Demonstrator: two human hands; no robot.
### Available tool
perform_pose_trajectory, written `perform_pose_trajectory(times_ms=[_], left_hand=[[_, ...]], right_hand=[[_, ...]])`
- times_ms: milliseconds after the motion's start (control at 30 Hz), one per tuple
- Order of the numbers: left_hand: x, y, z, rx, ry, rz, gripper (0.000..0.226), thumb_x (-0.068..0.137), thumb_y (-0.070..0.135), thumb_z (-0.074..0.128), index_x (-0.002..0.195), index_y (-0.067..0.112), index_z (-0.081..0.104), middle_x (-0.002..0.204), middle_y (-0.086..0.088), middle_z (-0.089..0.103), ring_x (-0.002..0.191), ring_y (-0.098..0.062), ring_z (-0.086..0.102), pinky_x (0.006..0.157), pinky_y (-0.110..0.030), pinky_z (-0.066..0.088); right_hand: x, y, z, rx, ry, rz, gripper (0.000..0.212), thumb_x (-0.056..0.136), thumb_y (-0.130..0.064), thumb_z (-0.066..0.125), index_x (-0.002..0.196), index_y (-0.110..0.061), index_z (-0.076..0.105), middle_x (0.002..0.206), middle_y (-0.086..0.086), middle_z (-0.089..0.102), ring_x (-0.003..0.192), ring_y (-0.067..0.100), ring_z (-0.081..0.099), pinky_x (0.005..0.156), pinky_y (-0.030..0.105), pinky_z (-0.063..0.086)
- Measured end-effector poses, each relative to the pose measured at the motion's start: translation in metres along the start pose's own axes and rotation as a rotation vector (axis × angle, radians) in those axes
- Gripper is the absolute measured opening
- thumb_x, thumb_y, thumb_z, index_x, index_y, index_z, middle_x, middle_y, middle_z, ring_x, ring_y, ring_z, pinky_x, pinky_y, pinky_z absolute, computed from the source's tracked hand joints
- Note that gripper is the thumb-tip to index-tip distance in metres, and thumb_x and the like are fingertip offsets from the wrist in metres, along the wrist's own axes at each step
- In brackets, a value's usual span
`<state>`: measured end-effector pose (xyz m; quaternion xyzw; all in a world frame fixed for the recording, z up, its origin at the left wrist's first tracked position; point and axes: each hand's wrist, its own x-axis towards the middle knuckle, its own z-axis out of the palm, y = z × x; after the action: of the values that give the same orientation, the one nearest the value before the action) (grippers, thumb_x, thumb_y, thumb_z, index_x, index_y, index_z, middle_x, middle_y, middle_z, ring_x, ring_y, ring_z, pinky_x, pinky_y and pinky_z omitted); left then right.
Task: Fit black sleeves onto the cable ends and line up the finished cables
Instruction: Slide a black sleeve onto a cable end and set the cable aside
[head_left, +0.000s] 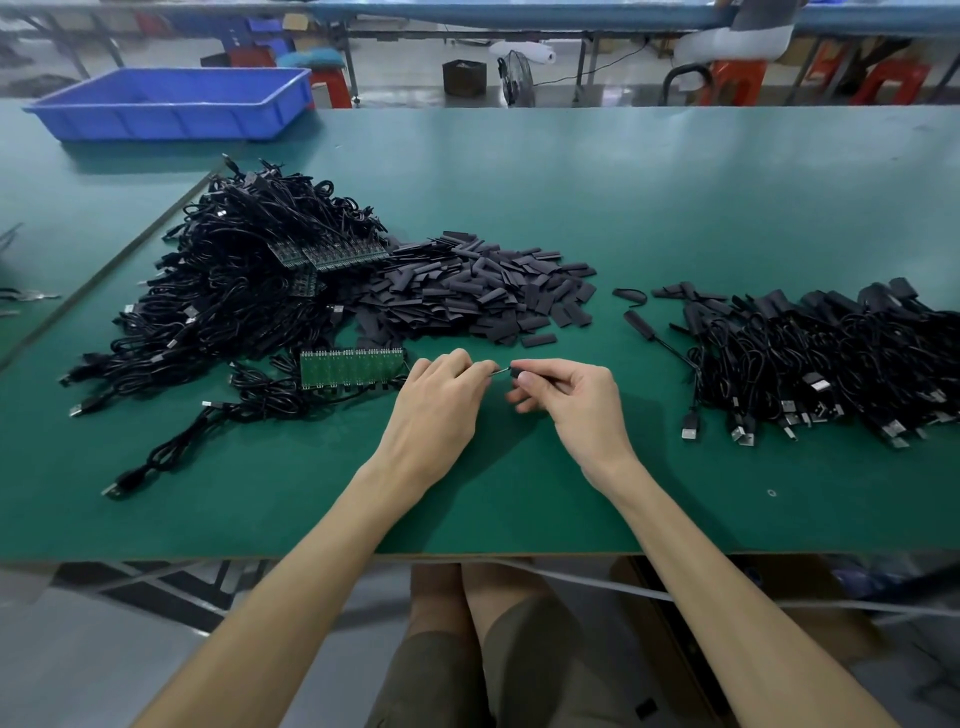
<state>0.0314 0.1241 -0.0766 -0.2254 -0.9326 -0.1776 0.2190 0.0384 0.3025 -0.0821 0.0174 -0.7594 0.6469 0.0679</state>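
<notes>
My left hand (441, 395) pinches a thin cable end (497, 370) and my right hand (566, 400) pinches a sleeve (515, 372). The two meet just above the counter (519, 499), fingertips nearly touching.

A board strip (353, 368) lies just left of my left hand, with cables trailing from it toward me. Beyond it and further left the raw cables (234, 291) are piled high. The sleeve heap (488, 291) spreads straight ahead, near my knuckles. Well to the right of my right hand lie the finished cables (831, 358), with one lone cable (660, 343) nearer in. A blue tray (171, 104) sits at the far left corner.

Between my hands and the counter's near edge the green top is bare. A bare gap also runs between the sleeve heap and the finished cables.
</notes>
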Motion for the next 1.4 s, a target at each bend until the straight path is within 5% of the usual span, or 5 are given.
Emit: perform_pose_trajectory(times_ms=[600, 900, 1100, 1400], left_hand=[[-0.003, -0.004, 0.001, 0.049, 0.047, 0.094, 0.022, 0.096, 0.005, 0.065, 0.116, 0.013, 0.07, 0.086, -0.002, 0.055, 0.079, -0.023, 0.056, 0.076, -0.035, 0.041], [-0.002, -0.006, 0.002, -0.007, 0.072, 0.11, 0.019, 0.096, 0.009, 0.066, 0.114, 0.012, 0.075, 0.09, -0.002, 0.064, 0.083, -0.024, 0.062, 0.086, -0.035, 0.042], [0.004, -0.013, 0.002, -0.16, 0.013, -0.09, 0.034, 0.094, 0.042, 0.068, 0.124, 0.027, 0.07, 0.105, 0.018, 0.07, 0.111, -0.009, 0.054, 0.104, -0.037, 0.022], [0.006, -0.02, 0.005, -0.335, -0.003, -0.149, 0.011, 0.1, 0.03, 0.063, 0.101, 0.029, 0.074, 0.088, 0.022, 0.067, 0.099, -0.004, 0.053, 0.103, -0.033, 0.02]], right_hand=[[0.0, 0.001, 0.001, -0.029, 0.023, -0.006, 0.02, 0.094, -0.007, 0.072, 0.112, -0.012, 0.078, 0.079, -0.002, 0.079, 0.072, 0.014, 0.077, 0.077, 0.019, 0.059], [0.0, 0.001, -0.001, -0.052, -0.086, -0.007, 0.023, 0.092, -0.002, 0.072, 0.113, -0.011, 0.077, 0.081, 0.001, 0.08, 0.071, 0.02, 0.076, 0.071, 0.025, 0.059], [0.001, 0.002, -0.001, -0.073, -0.004, -0.013, 0.023, 0.094, -0.003, 0.071, 0.115, -0.009, 0.076, 0.075, 0.003, 0.078, 0.068, 0.017, 0.074, 0.073, 0.022, 0.058], [0.0, -0.002, -0.001, -0.114, -0.016, -0.021, 0.022, 0.093, 0.0, 0.07, 0.112, -0.009, 0.077, 0.075, 0.004, 0.077, 0.067, 0.014, 0.073, 0.071, 0.02, 0.056]])
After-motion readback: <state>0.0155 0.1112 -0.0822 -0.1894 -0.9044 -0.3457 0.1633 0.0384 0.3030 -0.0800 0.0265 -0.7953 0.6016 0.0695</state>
